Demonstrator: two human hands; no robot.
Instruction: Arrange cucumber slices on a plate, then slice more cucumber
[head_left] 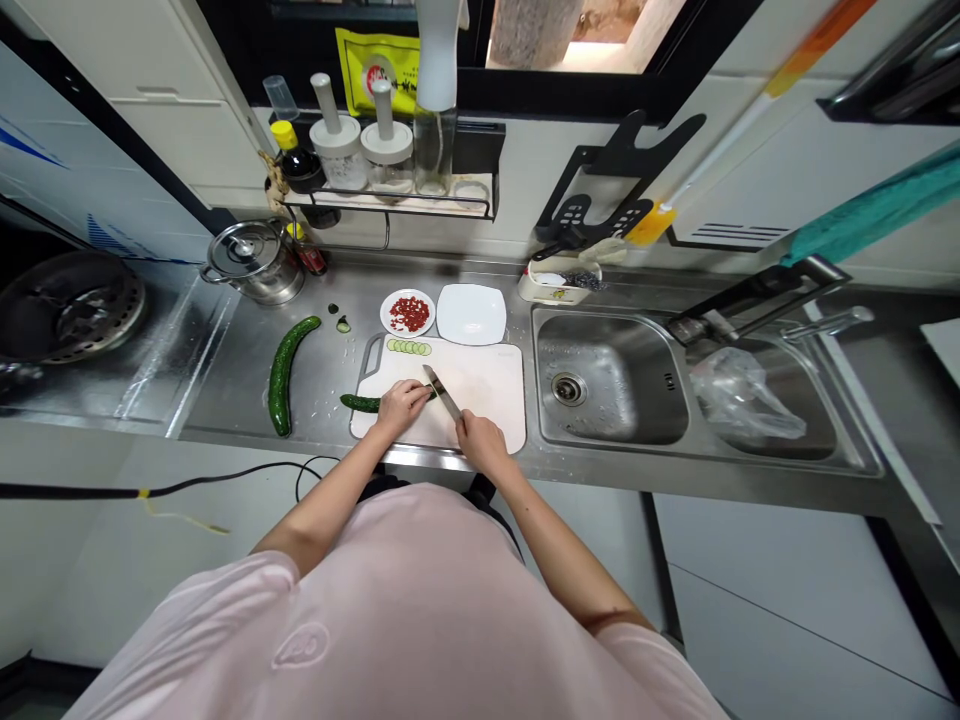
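My left hand presses a cucumber down on the white cutting board, its fingers closed round the green body. In my right hand is the handle of a kitchen knife. The blade lies at the cucumber's right end, close to my left fingertips; whether it is in the flesh I cannot tell. A row of overlapping cucumber slices lies along the board's far edge. Left of the board, a whole curved cucumber rests on the steel counter, with small cut ends behind it.
Behind the board stand a plate of chopped red pieces and a bare white square plate. A steel pot is at the back left. The sink lies to the right, a plastic bag in its second basin.
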